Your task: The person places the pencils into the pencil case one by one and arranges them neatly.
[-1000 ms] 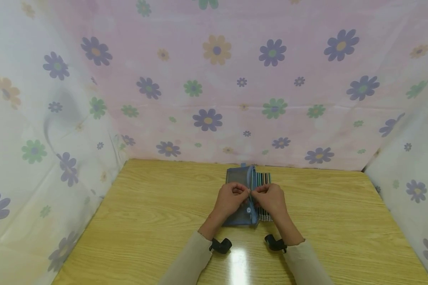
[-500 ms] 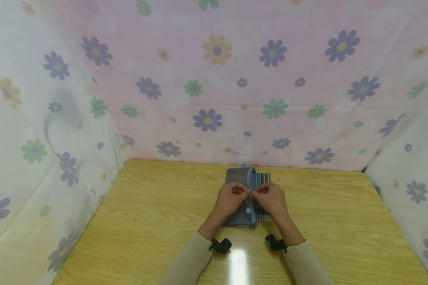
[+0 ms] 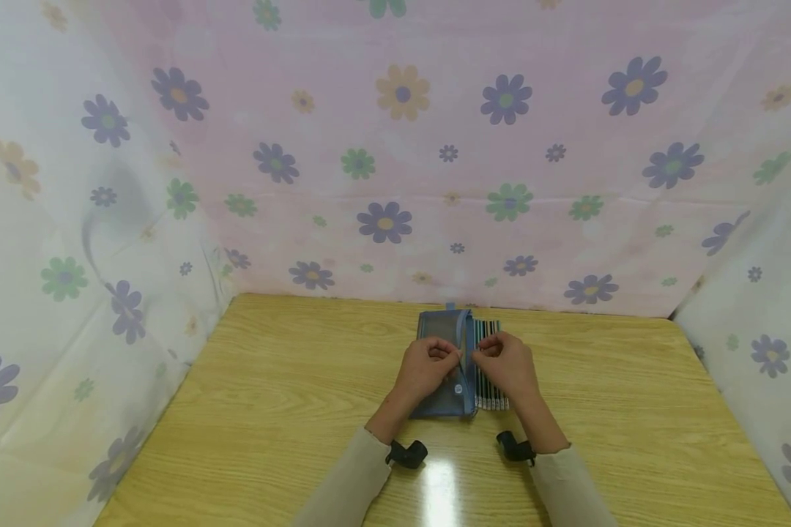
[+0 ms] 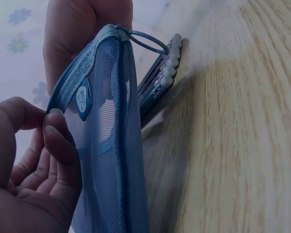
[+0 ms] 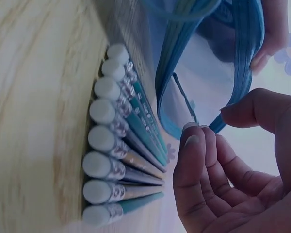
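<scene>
Our left grip (image 3: pixel 426 369) pinches the mouth edge of a flat blue mesh pouch (image 3: pixel 442 327); our right grip (image 3: pixel 506 366) holds nothing, its thumb and forefinger parted beside the opposite edge, and we cannot tell whether the thumb touches it. We see the pouch right of centre in the lower half of the head view, its mouth spread. It bears a small round white label (image 3: pixel 458 389), and a thin blue loop (image 4: pixel 150 36) sticks out from its corner in the left wrist view. Just right of it, partly beneath our right hand, we have a row of green, dark and tan pencils (image 3: pixel 490 391) with white erasers, eight showing at left in the right wrist view. Everything lies on a yellowish wood-grain tabletop (image 3: pixel 290 366), with pink flower-printed cloth (image 3: pixel 435 124) filling the upper frame.
</scene>
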The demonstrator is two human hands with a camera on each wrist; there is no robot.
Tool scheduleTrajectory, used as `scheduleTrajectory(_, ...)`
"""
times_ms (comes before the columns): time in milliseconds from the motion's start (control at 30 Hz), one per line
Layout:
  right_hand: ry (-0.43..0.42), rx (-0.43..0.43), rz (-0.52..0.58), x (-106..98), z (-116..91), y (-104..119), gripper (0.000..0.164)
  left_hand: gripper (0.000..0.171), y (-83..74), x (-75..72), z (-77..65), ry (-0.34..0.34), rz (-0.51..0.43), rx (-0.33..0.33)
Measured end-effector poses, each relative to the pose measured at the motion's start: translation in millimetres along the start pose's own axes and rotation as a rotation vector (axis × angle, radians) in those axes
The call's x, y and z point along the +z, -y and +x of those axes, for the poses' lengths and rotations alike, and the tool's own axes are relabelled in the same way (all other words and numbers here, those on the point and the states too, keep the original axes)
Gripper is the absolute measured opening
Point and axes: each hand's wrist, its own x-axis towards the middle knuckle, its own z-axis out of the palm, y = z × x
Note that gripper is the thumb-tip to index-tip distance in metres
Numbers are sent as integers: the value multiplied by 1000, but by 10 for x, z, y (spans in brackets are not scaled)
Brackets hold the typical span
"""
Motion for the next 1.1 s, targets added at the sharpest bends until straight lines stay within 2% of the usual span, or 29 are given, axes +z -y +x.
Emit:
scheduleTrajectory(433,-38,-99,-76,-85,52,-104,33,17,-9,2,-5,-13,-10,0)
scheduleTrajectory(767,-66,-91,-110,-150,109,-197,34,14,-50,-2,-19,-11,-13,5)
scheduleTrajectory(1100,-47,-101,-137,-183,126,-267,35,14,-48,-3,-21,-17,3,-2)
